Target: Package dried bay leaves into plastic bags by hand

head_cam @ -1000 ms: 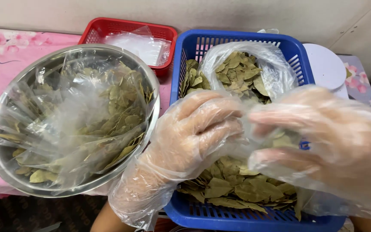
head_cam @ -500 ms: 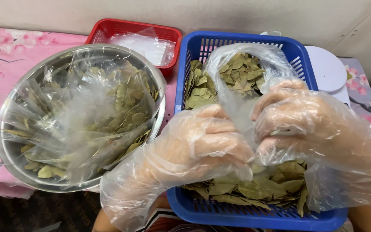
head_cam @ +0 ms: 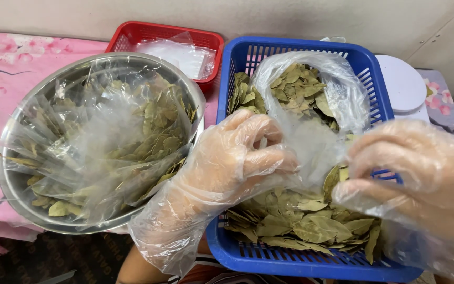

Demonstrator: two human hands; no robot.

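Note:
Both my hands wear loose clear plastic gloves. My left hand (head_cam: pixel 237 158) pinches the near edge of a clear plastic bag (head_cam: pixel 316 113) that holds dried bay leaves. My right hand (head_cam: pixel 411 173) grips the same bag's edge further right. The bag lies in a blue plastic basket (head_cam: pixel 248 58) with loose dried leaves (head_cam: pixel 300 221) heaped under my hands. The bag's far end bulges with leaves near the basket's back wall.
A steel bowl (head_cam: pixel 11 184) on the left holds several clear packets of leaves. A red basket (head_cam: pixel 132 34) with clear plastic bags stands behind it. A white round scale (head_cam: pixel 403 84) sits right of the blue basket. A pink flowered cloth (head_cam: pixel 6 73) covers the table.
My hands have drawn apart along the bag's edge, the right one moving right and down. The view has shifted slightly.

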